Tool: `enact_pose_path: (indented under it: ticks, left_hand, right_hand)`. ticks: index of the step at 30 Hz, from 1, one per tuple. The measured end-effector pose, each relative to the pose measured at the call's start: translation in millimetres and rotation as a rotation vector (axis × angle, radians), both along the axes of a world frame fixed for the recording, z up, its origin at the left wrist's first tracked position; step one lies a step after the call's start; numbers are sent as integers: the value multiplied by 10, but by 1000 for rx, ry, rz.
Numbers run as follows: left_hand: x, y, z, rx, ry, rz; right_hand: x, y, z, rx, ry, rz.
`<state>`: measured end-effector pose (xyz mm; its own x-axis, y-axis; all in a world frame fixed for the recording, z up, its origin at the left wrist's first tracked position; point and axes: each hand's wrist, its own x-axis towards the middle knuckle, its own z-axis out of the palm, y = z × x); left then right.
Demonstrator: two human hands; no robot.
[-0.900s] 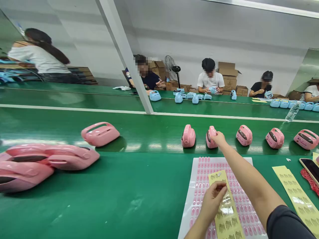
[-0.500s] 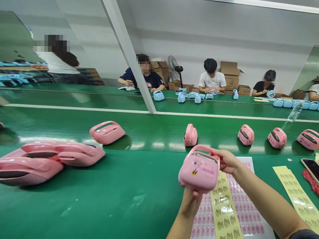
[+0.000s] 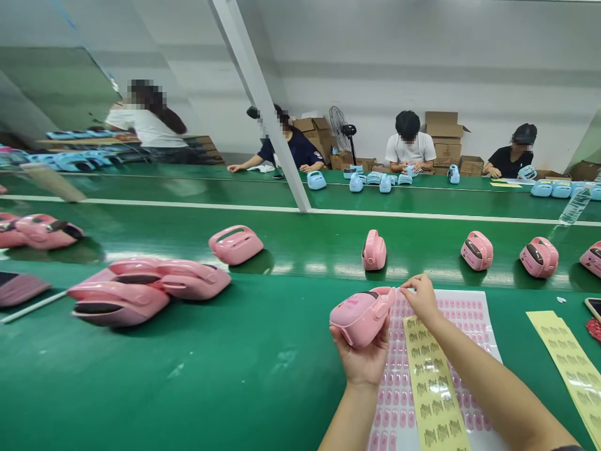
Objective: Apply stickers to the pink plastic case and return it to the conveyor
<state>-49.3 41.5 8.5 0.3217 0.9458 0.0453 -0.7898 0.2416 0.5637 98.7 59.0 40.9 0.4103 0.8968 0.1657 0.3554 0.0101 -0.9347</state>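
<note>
Over the near green bench (image 3: 263, 388), the left hand (image 3: 361, 363) cups a pink case (image 3: 357, 318) from below, fingers closed round it, underside hidden. The right hand (image 3: 421, 295) pinches at its handle end; what it pinches is too small to tell. Beneath lie a pink sticker sheet (image 3: 469, 313) and yellow label strip (image 3: 429, 382), both cut off below. Other cases (image 3: 374, 249) stand on the belt (image 3: 305, 250) beyond; green surface runs leftward to stacked pink shells (image 3: 141, 291).

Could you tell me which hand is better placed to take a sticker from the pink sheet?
Probably right: the right hand hovers over the sheet, while the left hand cradles the case.
</note>
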Motion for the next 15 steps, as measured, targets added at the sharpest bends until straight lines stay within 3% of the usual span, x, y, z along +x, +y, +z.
enact_pose_path:
  ticks: [3, 6, 8, 15]
  left_hand:
    - [37, -52, 48, -63, -40, -12]
    - [77, -104, 82, -99, -67, -20]
    - [87, -126, 81, -125, -81, -24]
    - [87, -151, 50, -122, -137, -73]
  right_hand:
    - [-148, -201, 109, 21, 138, 69]
    - [-336, -418, 231, 104, 435, 182]
    - [-432, -519, 303, 131, 535, 170]
    - [-484, -576, 387, 106, 379, 49]
